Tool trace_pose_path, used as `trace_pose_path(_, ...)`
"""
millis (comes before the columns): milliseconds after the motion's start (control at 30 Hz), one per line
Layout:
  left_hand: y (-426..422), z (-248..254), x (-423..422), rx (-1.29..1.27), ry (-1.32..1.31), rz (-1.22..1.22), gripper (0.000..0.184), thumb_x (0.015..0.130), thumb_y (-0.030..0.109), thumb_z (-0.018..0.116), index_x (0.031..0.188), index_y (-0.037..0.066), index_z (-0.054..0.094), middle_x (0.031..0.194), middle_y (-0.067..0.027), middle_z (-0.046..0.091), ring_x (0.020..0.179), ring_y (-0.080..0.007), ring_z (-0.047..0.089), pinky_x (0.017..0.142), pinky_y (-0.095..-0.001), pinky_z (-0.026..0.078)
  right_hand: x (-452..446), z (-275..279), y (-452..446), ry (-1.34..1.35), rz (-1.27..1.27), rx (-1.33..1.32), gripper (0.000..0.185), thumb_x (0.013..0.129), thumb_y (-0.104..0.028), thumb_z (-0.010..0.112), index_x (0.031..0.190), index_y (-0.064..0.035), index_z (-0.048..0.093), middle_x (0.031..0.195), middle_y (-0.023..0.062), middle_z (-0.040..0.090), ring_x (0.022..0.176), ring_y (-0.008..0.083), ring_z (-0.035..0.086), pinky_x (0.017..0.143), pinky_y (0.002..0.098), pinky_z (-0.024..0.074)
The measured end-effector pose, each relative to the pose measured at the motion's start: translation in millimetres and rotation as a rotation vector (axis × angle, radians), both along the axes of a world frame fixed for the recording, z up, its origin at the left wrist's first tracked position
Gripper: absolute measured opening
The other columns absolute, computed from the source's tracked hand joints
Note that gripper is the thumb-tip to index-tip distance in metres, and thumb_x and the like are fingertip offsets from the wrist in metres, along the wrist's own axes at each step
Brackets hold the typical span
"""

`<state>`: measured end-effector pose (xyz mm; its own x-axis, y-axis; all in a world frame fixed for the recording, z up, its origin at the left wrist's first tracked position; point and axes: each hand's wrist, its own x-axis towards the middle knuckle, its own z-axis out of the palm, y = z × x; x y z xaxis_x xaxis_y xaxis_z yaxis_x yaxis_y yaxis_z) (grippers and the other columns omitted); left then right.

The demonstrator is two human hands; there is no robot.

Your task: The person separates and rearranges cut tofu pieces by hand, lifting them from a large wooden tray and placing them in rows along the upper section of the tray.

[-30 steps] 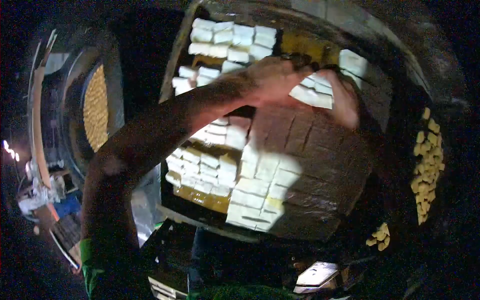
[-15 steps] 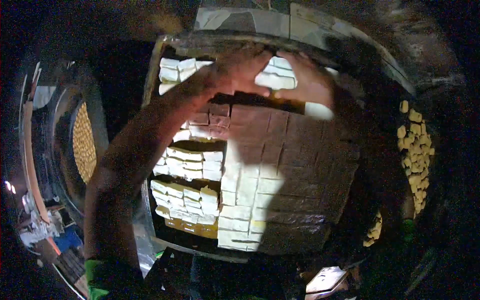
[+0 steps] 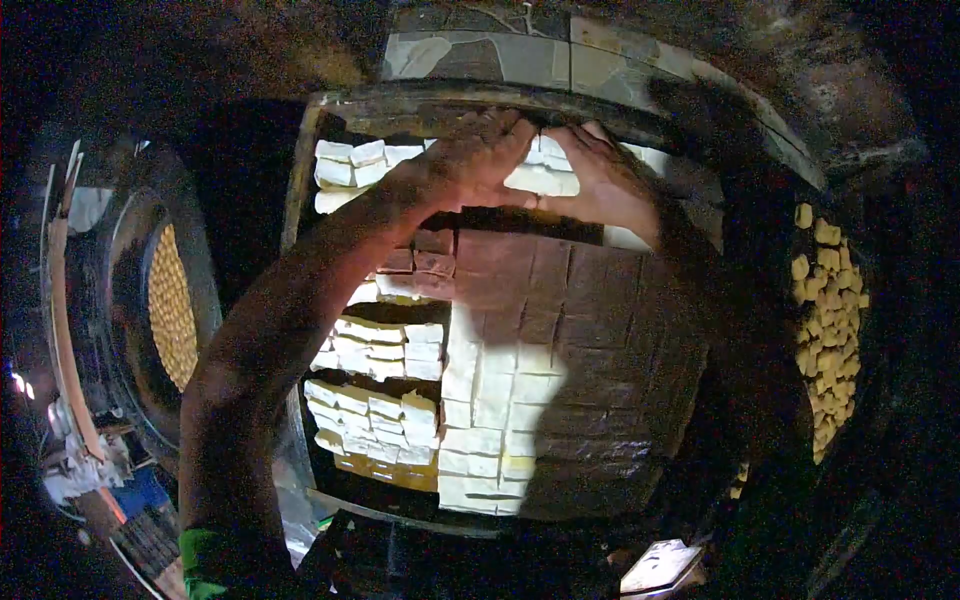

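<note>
Basically, both hands frame a small cluster of white blocks point(image 3: 543, 181) near the far edge of the tray point(image 3: 430, 98). The left hand point(image 3: 485, 165) slants in from one side and the right hand point(image 3: 610, 185) from the other, fingers reaching toward the far rim and thumbs nearly meeting along the cluster's near side. How hard they press on the blocks, I cannot tell. Beyond the rim, just past the fingertips, runs a ledge of pale slabs point(image 3: 480, 58).

On the near side, a narrow dark strip separates the cluster from the scored white sheet point(image 3: 495, 385), which takes up most of the tray's middle and right. A pale piece point(image 3: 622, 238) lies right by the right wrist, tightening that side. To the left, the corner blocks point(image 3: 340, 165) sit close to the tray's side, partly behind the left forearm. Nearer the person, stacked rows point(image 3: 385, 350) run along the sheet's left edge, with thin dark gaps between them. Tan pieces point(image 3: 830, 330) lie outside the tray, on the right.
</note>
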<state>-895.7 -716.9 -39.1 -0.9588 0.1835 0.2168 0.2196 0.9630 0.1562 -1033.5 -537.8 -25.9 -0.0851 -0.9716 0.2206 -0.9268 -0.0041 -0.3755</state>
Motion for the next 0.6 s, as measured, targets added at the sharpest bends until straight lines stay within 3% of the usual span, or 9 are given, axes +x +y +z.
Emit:
trace_pose_path(100,-9.9,6.3,13.4,-0.105,0.093,0.012,0.082,0.067,0.05,0.082,0.121,-0.001,0.047,0.12,-0.0217,0.055,0.115,-0.0398,0.054,0.095,-0.0494,0.045,15.1,11.1,1.1,0.169,-0.108,-0.016,0.088,0.067,-0.035,0.084,0.137,-0.0007,0.043,0.127,0.0209,0.055,0.116,0.0397,0.054,0.101,0.0461,0.0429)
trace_pose_path(133,-16.1,11.4,11.7,-0.074,-0.091,0.029,0.085,0.065,0.044,0.085,0.125,-0.001,0.045,0.122,-0.0224,0.056,0.119,-0.04,0.054,0.099,-0.0492,0.043,19.6,15.7,-0.9,0.162,-0.115,-0.009,0.088,0.067,-0.035,0.084,0.137,-0.0007,0.043,0.127,0.0209,0.055,0.116,0.0397,0.054,0.101,0.0461,0.0429)
trace_pose_path(233,-18.5,21.3,16.4,0.037,-0.228,0.12,0.082,0.067,0.038,0.085,0.126,-0.001,0.044,0.12,-0.0231,0.058,0.118,-0.0404,0.056,0.099,-0.0499,0.044,32.2,16.9,-18.2,0.073,-0.106,0.103,0.091,0.065,-0.035,0.084,0.138,0.0007,0.042,0.133,0.0222,0.052,0.12,0.0414,0.052,0.102,0.0471,0.0424)
trace_pose_path(333,-20.4,-3.0,16.0,-0.097,-0.191,0.135,0.073,0.071,0.032,0.083,0.123,-0.001,0.045,0.116,-0.0268,0.061,0.11,-0.044,0.06,0.096,-0.0518,0.047,31.2,13.0,-38.7,0.008,-0.171,0.286,0.087,0.068,-0.035,0.083,0.136,0.0018,0.044,0.136,0.0239,0.052,0.123,0.0411,0.051,0.105,0.0447,0.0421)
trace_pose_path(400,-16.2,9.2,13.2,-0.14,-0.175,0.153,0.072,0.073,0.031,0.082,0.125,-0.001,0.044,0.116,-0.0279,0.062,0.108,-0.0457,0.06,0.095,-0.0528,0.048,22.9,3.3,-35.6,-0.106,-0.132,0.213,0.083,0.068,-0.034,0.083,0.135,0.0013,0.046,0.134,0.0241,0.053,0.123,0.0404,0.051,0.105,0.044,0.0423)
trace_pose_path(467,-4.4,37.3,6.5,-0.081,-0.556,0.32,0.081,0.075,0.034,0.08,0.134,-0.004,0.039,0.111,-0.029,0.065,0.103,-0.0452,0.064,0.091,-0.0515,0.051,20.6,-9.4,-30.4,-0.306,-0.161,0.164,0.077,0.068,-0.03,0.082,0.132,-0.0001,0.05,0.131,0.0241,0.056,0.123,0.0386,0.052,0.105,0.0437,0.0417)
trace_pose_path(600,-16.8,5.9,15.9,-0.104,-0.351,0.208,0.088,0.075,0.037,0.08,0.138,-0.004,0.036,0.102,-0.0273,0.068,0.096,-0.0426,0.067,0.085,-0.0494,0.055,13.2,1.0,-22.4,-0.268,-0.072,0.176,0.079,0.068,-0.033,0.081,0.133,-0.0004,0.049,0.13,0.0235,0.056,0.124,0.0375,0.051,0.107,0.0443,0.0393)
